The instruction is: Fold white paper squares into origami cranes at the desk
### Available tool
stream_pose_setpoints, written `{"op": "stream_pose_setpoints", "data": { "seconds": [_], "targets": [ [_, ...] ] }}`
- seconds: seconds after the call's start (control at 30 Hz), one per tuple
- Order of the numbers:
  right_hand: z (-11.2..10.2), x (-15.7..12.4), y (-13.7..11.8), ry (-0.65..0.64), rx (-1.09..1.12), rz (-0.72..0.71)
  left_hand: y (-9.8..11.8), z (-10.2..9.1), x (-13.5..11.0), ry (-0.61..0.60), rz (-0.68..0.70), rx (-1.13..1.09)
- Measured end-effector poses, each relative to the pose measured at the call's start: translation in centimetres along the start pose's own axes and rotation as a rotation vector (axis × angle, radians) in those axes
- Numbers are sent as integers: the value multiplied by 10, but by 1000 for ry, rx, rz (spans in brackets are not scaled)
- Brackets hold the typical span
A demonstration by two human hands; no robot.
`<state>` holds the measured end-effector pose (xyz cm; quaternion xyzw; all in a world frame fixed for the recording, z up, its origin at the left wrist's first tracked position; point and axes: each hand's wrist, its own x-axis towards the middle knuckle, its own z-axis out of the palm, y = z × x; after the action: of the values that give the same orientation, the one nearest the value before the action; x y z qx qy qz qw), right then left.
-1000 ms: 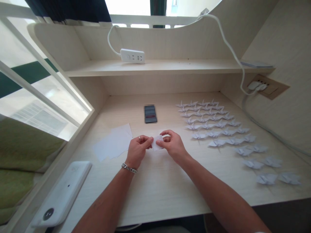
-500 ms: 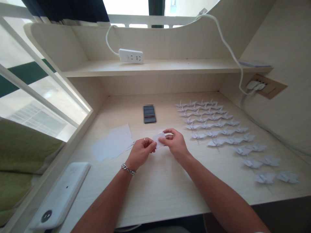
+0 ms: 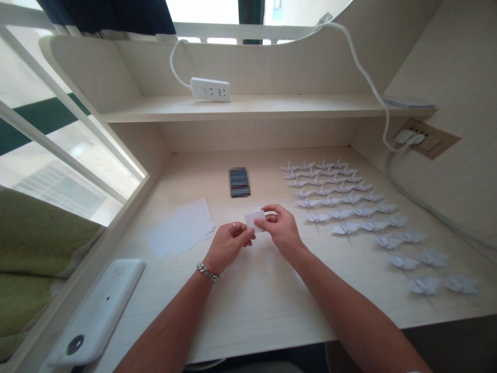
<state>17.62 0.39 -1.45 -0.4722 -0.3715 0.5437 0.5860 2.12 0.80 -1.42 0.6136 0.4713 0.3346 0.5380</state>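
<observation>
A small folded piece of white paper (image 3: 253, 219) is held just above the desk between my two hands. My right hand (image 3: 280, 227) pinches its right side, thumb on the near face and fingers behind. At its lower left corner, the closed fingertips of my left hand (image 3: 230, 243) grip the paper's edge. Several loose white paper sheets (image 3: 182, 228) lie overlapping on the desk to the left. Over on the right stand several rows of folded white paper cranes (image 3: 336, 199); the nearest ones (image 3: 424, 284) look flatter.
A dark phone (image 3: 239, 182) lies beyond my hands on the desk (image 3: 248, 311). At the left edge rests a long white device (image 3: 97, 311). A white power strip (image 3: 210, 89) sits on the shelf (image 3: 264, 106), and a white cable (image 3: 361, 65) hangs down to a wall socket (image 3: 427, 138).
My left hand has shifted slightly right along the paper's lower edge, so its left corner now shows. My right hand stays nearly in place, still pinching the paper.
</observation>
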Motion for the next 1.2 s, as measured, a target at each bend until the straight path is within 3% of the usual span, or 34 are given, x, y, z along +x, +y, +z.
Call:
{"op": "stream_pose_setpoints", "data": {
  "seconds": [0.5, 0.73, 0.97, 1.2],
  "targets": [
    [0, -2, -4, -37, -4, 16, 5, 2, -3, 48, 5, -67],
    [-5, 3, -4, 16, 18, -12, 4, -2, -2, -18, 11, 53],
    [2, 0, 2, -59, -40, 64, 6, -1, -1, 232, 56, 110],
    [6, -2, 11, -101, -59, -4, -2, 2, 1, 268, 94, 128]
  ]
}}
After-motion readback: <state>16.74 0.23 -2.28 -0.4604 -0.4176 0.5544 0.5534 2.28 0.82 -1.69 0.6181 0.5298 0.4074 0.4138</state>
